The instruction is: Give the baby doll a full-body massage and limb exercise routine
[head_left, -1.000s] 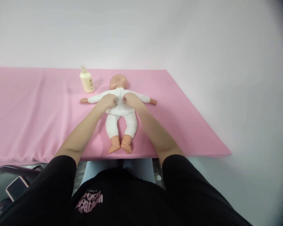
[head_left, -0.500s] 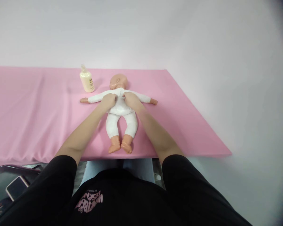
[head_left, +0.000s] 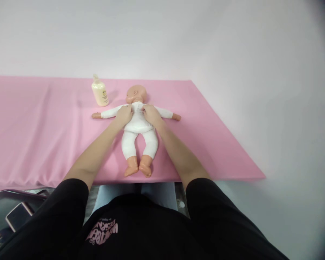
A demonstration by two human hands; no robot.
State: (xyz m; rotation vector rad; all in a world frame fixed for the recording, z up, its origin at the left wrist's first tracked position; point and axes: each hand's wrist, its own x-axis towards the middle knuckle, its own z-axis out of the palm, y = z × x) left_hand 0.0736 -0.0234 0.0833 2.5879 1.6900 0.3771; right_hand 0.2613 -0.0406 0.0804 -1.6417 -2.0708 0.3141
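White-clad doll (head_left: 138, 122) is flat on pink cloth (head_left: 211, 144), head at 12 o'clock. My left hand (head_left: 123, 115) and right hand (head_left: 152, 115) are on its torso, fingers curled; can't tell if gripping. Bottle (head_left: 100, 94) at 10, untouched. Remainder unclear.

1. The head camera faces forward and down from above the wearer's black shirt (head_left: 146, 231).
2. The worktop (head_left: 211, 151) crosses mid-frame; the white backdrop (head_left: 151, 36) fills the top.
3. Range is close; the whole doll (head_left: 137, 122) fits near frame center.
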